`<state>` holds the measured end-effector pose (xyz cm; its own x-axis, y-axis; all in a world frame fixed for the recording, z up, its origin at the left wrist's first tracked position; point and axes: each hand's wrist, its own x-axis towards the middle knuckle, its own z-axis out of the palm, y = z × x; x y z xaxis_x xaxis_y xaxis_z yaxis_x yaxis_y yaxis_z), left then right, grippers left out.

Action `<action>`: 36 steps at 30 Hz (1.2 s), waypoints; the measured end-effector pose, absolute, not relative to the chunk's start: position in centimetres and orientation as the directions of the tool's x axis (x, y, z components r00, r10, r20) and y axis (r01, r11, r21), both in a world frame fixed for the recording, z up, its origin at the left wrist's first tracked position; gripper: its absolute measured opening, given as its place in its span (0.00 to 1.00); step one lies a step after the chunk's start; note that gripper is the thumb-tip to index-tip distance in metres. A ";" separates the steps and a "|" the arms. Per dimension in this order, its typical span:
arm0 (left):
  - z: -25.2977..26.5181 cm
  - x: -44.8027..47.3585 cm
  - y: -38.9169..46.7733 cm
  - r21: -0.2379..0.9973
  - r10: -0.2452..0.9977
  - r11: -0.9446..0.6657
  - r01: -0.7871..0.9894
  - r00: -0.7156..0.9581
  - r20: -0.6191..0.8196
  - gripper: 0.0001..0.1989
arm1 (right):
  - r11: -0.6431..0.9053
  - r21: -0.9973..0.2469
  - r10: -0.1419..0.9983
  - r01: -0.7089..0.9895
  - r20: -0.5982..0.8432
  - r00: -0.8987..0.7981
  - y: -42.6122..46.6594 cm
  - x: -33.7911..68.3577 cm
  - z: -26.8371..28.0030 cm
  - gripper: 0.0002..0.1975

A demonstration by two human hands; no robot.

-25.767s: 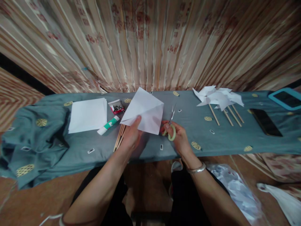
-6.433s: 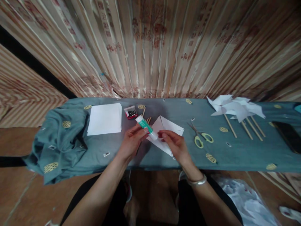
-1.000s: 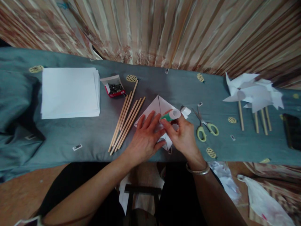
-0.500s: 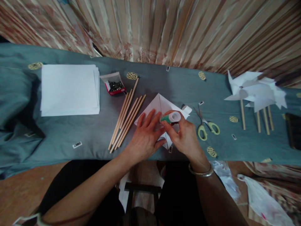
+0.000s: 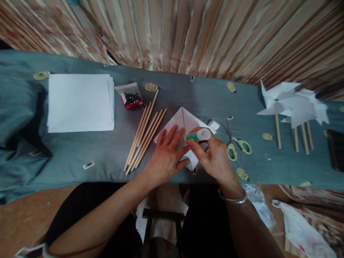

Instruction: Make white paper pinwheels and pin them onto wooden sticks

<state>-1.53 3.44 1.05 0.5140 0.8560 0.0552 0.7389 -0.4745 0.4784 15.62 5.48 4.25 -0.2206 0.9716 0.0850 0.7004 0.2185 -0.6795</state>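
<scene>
A square sheet of white paper (image 5: 174, 123) with dark creases or lines lies cornerwise before me on the cloth-covered table. My left hand (image 5: 168, 154) rests flat on its left part, fingers spread. Over the middle of the sheet, my right hand (image 5: 212, 154) grips a green and white glue stick (image 5: 197, 135), tilted with its applied end toward the paper. The contact point is too small to make out. Just beyond the right hand lies a white cap (image 5: 213, 124). Green-handled scissors (image 5: 235, 139) lie open to the right.
Several wooden sticks (image 5: 146, 138) lie left of the paper. Behind them stands a small red box (image 5: 131, 98) of metal pins. A stack of white paper (image 5: 80, 104) is at the left. Paper pinwheels (image 5: 292, 102) on sticks lie right, near a dark object (image 5: 335, 149).
My right hand has shifted slightly to the right with the glue stick, which now leans lower. My left hand stays in place on the paper.
</scene>
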 end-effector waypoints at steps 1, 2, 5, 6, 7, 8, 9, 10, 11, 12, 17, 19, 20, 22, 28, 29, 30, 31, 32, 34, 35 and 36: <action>1.0 -1.6 3.4 0.479 0.856 -0.475 0.738 0.514 0.057 0.24 | 0.221 -0.677 0.971 0.702 0.089 -0.221 5.5 15.6 4.2 0.10; 1.0 -1.6 3.4 0.480 0.855 -0.476 0.737 0.515 0.057 0.24 | 0.222 -0.674 0.971 0.704 0.089 -0.221 5.5 15.7 4.2 0.10; 1.0 -1.6 3.4 0.482 0.855 -0.475 0.736 0.516 0.054 0.24 | 0.226 -0.676 0.971 0.701 0.096 -0.220 5.5 15.7 4.2 0.10; 0.9 -1.6 3.4 0.481 0.855 -0.475 0.737 0.516 0.053 0.24 | 0.225 -0.680 0.971 0.698 0.098 -0.217 5.5 15.7 4.2 0.10; 0.9 -1.6 3.4 0.478 0.855 -0.474 0.739 0.515 0.050 0.24 | 0.223 -0.683 0.972 0.696 0.099 -0.214 5.5 15.7 4.2 0.10; 0.9 -1.6 3.4 0.476 0.856 -0.472 0.742 0.515 0.047 0.24 | 0.222 -0.684 0.972 0.695 0.101 -0.211 5.4 15.7 4.2 0.10; 1.0 -1.5 3.4 0.473 0.857 -0.471 0.744 0.514 0.044 0.24 | 0.220 -0.683 0.973 0.697 0.102 -0.208 5.4 15.7 4.2 0.09; 1.0 -1.5 3.4 0.472 0.857 -0.471 0.745 0.514 0.043 0.24 | 0.219 -0.681 0.973 0.699 0.103 -0.205 5.4 15.7 4.2 0.10; 1.1 -1.5 3.4 0.472 0.856 -0.471 0.745 0.514 0.042 0.24 | 0.218 -0.678 0.974 0.702 0.104 -0.202 5.4 15.8 4.1 0.10; 1.1 -1.5 3.4 0.474 0.856 -0.471 0.744 0.515 0.042 0.24 | 0.216 -0.677 0.975 0.704 0.105 -0.198 5.3 15.8 4.1 0.10; 1.1 -1.6 3.4 0.481 0.855 -0.472 0.739 0.516 0.045 0.23 | 0.184 -0.700 0.983 0.690 0.111 -0.149 5.5 16.2 3.3 0.12; 1.0 -1.6 3.4 0.481 0.856 -0.473 0.738 0.515 0.051 0.23 | 0.171 -0.722 0.985 0.671 0.123 -0.119 5.7 16.4 2.9 0.13; 1.0 -1.6 3.4 0.481 0.857 -0.472 0.739 0.513 0.052 0.24 | 0.167 -0.730 0.986 0.663 0.126 -0.110 5.7 16.4 2.8 0.13; 0.9 -1.5 3.4 0.479 0.858 -0.471 0.741 0.511 0.054 0.24 | 0.169 -0.729 0.986 0.664 0.126 -0.112 5.9 16.5 2.7 0.12; 1.0 -1.5 3.4 0.475 0.854 -0.479 0.738 0.518 0.056 0.24 | 0.205 -0.697 0.979 0.687 0.159 -0.131 6.0 16.2 3.0 0.11; 1.0 -1.5 3.4 0.477 0.853 -0.479 0.737 0.518 0.055 0.24 | 0.212 -0.695 0.977 0.687 0.166 -0.133 6.0 16.1 3.0 0.10; 1.1 -1.5 3.4 0.478 0.854 -0.477 0.737 0.518 0.052 0.24 | 0.219 -0.691 0.975 0.689 0.172 -0.138 6.0 16.1 3.1 0.10; 1.1 -1.5 3.4 0.481 0.854 -0.475 0.737 0.518 0.049 0.24 | 0.225 -0.686 0.974 0.692 0.175 -0.143 6.0 16.0 3.2 0.10; 1.2 -1.5 3.4 0.483 0.854 -0.473 0.737 0.519 0.044 0.24 | 0.227 -0.681 0.974 0.696 0.174 -0.147 6.0 15.9 3.2 0.10; 1.2 -1.5 3.4 0.488 0.855 -0.467 0.738 0.517 0.037 0.24 | 0.218 -0.674 0.976 0.706 0.163 -0.146 6.0 15.8 3.3 0.10; 1.3 -1.5 3.4 0.488 0.857 -0.463 0.740 0.514 0.034 0.24 | 0.214 -0.672 0.977 0.709 0.159 -0.145 5.9 15.7 3.3 0.11; 1.3 -1.5 3.5 0.490 0.858 -0.460 0.741 0.512 0.032 0.24 | 0.212 -0.670 0.977 0.711 0.156 -0.144 5.9 15.7 3.3 0.11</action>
<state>-1.47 3.46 1.32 0.5124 0.8582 0.0315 0.7406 -0.4602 0.4896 15.68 5.93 3.30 -0.1441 0.9771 0.1565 0.7110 0.2122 -0.6704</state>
